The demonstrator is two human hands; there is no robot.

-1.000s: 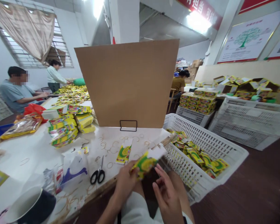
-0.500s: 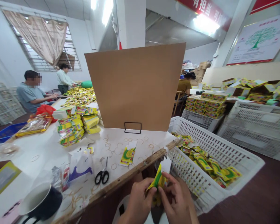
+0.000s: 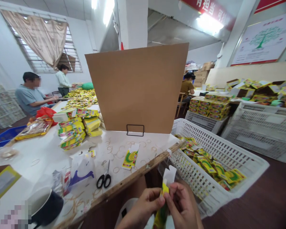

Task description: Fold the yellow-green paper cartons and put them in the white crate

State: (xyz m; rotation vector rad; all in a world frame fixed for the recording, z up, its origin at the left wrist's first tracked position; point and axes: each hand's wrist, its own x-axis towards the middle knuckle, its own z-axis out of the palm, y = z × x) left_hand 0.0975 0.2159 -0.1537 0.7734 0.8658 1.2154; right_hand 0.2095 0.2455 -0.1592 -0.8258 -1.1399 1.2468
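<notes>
Between my two hands is a small yellow and green carton point(image 3: 165, 190) with white flaps sticking up at its top. My left hand point(image 3: 147, 203) pinches the carton's left side with thumb and forefinger. On the other side my right hand point(image 3: 181, 202) grips it, thumb close to the left thumb. The lower part of the carton hangs below the fingers, partly hidden by them. Another flat carton point(image 3: 130, 158) of the same print lies on the table near its edge. To the right of my hands, a white plastic basket point(image 3: 250, 163) holds many similar yellow cartons point(image 3: 211, 165).
Black-handled scissors point(image 3: 104, 180), a dark mug point(image 3: 47, 206) and scattered rubber bands lie on the white table point(image 3: 109, 198). Bundled cartons point(image 3: 71, 133) stand at the left. A large cardboard sheet point(image 3: 138, 92) rises behind. Co-workers sit and stand farther back, one person point(image 3: 32, 95) at left.
The carton has turned more upright, and its white flaps now stand up more openly. Both hands have shifted their hold and come closer together at its upper part.
</notes>
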